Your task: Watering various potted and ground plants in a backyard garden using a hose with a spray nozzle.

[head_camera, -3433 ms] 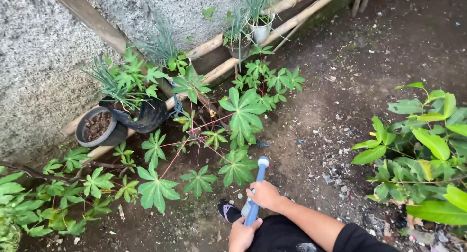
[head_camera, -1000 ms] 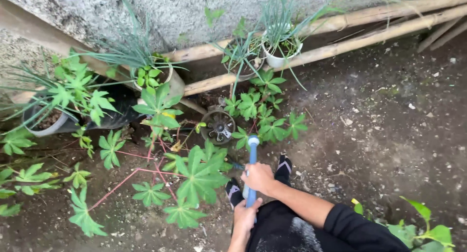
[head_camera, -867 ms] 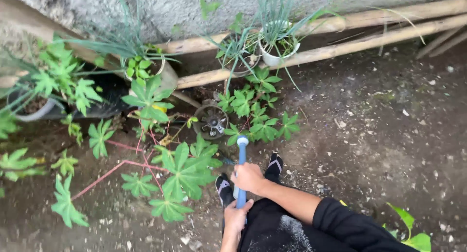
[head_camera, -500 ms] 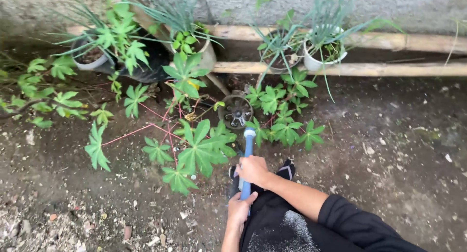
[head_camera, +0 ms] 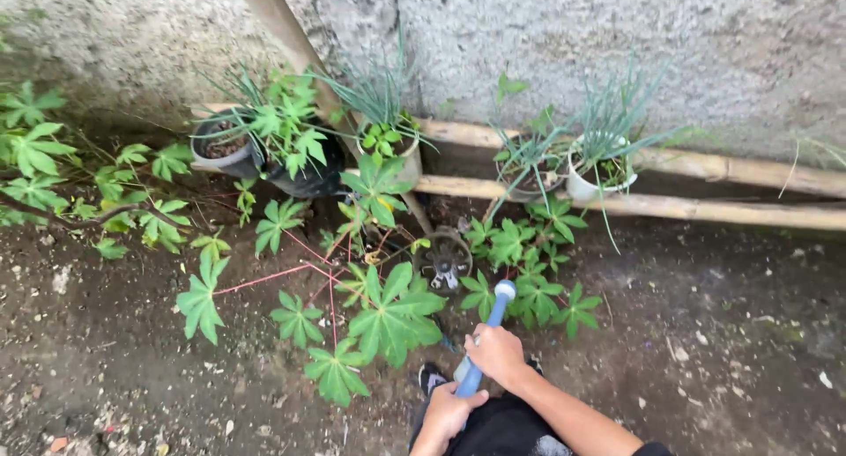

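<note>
Both hands are wrapped around a blue wand-like sprayer [head_camera: 483,346] with a pale rounded tip: the right hand [head_camera: 496,354] grips the shaft about midway with fingers curled fully around it, and the left hand [head_camera: 447,414] is closed over the lower end, just above the person's dark trousers [head_camera: 502,428]. Held at a slant, the sprayer has its tip up and forward, just beside the low cluster of hand-shaped green leaves [head_camera: 520,271] growing from the bare soil [head_camera: 705,315]. Whether water is coming out cannot be told. A dark sandal toe [head_camera: 431,377] shows just left of the sprayer's lower end. Ahead of the tip, a round dark wheel-like object [head_camera: 443,259] lies on the ground among red-stemmed plants [head_camera: 392,311]. Farther back, bamboo poles [head_camera: 723,211] lie along the foot of a rough grey wall [head_camera: 617,42]. A white pot [head_camera: 589,185] of thin grassy shoots rests against the poles, and a black pot [head_camera: 222,152] with soil stands well to the left, near a black planting bag [head_camera: 304,176].
</note>
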